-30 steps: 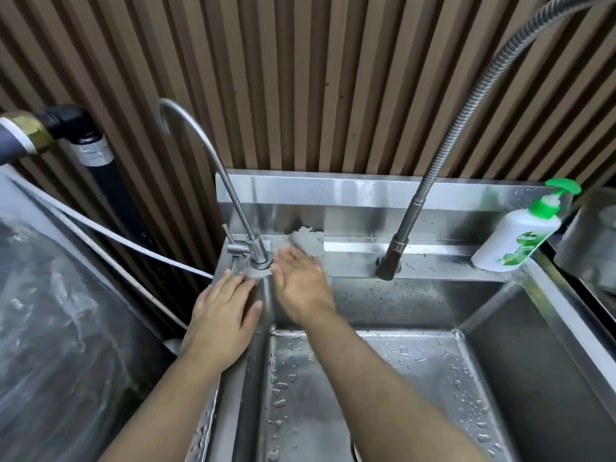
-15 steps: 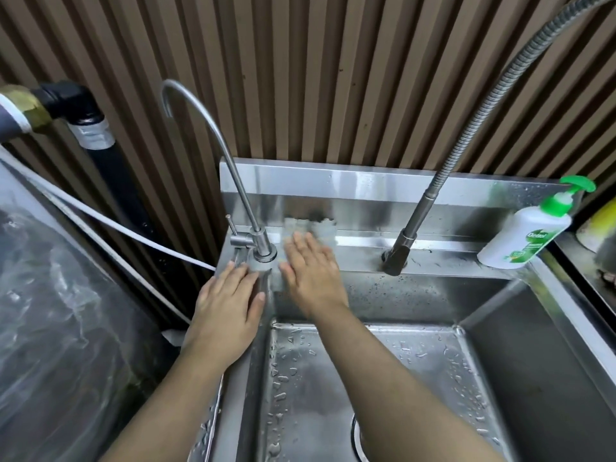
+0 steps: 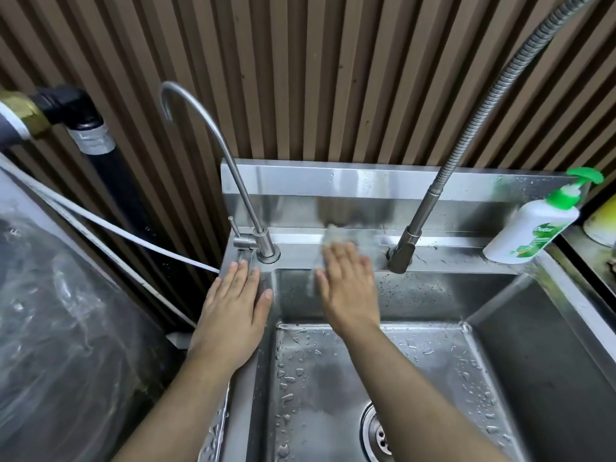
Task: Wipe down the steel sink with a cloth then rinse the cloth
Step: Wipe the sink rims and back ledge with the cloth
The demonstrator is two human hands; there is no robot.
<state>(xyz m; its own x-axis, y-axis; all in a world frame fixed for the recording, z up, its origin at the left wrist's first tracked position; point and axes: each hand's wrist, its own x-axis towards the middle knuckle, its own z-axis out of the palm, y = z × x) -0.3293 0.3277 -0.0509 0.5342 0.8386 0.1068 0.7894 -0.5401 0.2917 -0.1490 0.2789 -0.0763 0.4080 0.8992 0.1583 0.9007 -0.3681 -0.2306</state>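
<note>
Head view: blurred cloth (image 3: 336, 236) under flat, spread fingers of right hand (image 3: 350, 288) on sink (image 3: 466, 258) ledge.

Steel sink (image 3: 433, 295), wet, droplets scattered over the basin floor, round drain near the front. Pale cloth (image 3: 336, 240) (blurred) spread flat on the back ledge between two taps, reaching up against the splashback.

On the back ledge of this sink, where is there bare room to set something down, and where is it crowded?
Bare ledge lies between the hose faucet base and the soap bottle. Between the gooseneck tap and the hose base, the right hand and cloth fill it. The left hand covers the left corner.
</note>
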